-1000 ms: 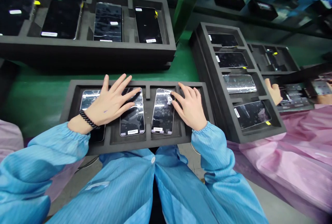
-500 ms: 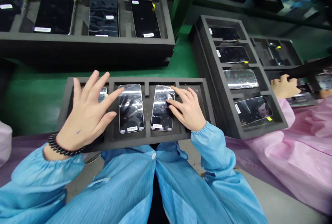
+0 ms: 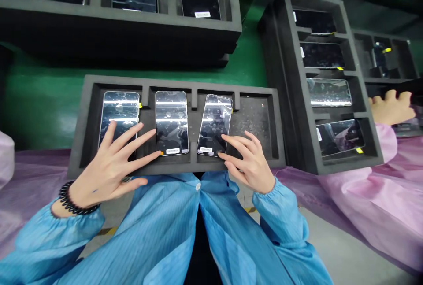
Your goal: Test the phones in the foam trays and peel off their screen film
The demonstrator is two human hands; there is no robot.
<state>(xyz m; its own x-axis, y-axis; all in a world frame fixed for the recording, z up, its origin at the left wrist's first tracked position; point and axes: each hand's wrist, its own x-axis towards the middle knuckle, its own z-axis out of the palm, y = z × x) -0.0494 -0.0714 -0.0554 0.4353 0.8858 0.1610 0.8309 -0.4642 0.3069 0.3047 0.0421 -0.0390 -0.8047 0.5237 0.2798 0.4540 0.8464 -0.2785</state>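
Note:
Across my lap side of the bench lies a dark grey foam tray [image 3: 178, 169] with phone screens in three of its compartments. My left hand [image 3: 112, 166] is spread over the tray's left part, covering the lower end of the left phone screen [image 3: 120, 108]. Its index fingertip is at the lower left corner of the middle phone screen [image 3: 172, 120], by a small orange tab. Fingers of my right hand [image 3: 247, 161], apart and slightly bent, touch the lower right edge of the tilted phone screen [image 3: 214, 122]. Nothing is gripped in either hand.
Behind stands a stack of foam trays [image 3: 132, 18] with more screens. At the right, another tray stack [image 3: 346, 168] holds several screens with yellow tabs. A co-worker's hand [image 3: 391, 108] and pink sleeve [image 3: 386, 137] are beyond it. Green bench surface [image 3: 42, 104] shows at the left.
Both hands have slid down toward the near edge of the screens. The left phone screen is more uncovered, and the right one leans more. The whole view has shifted.

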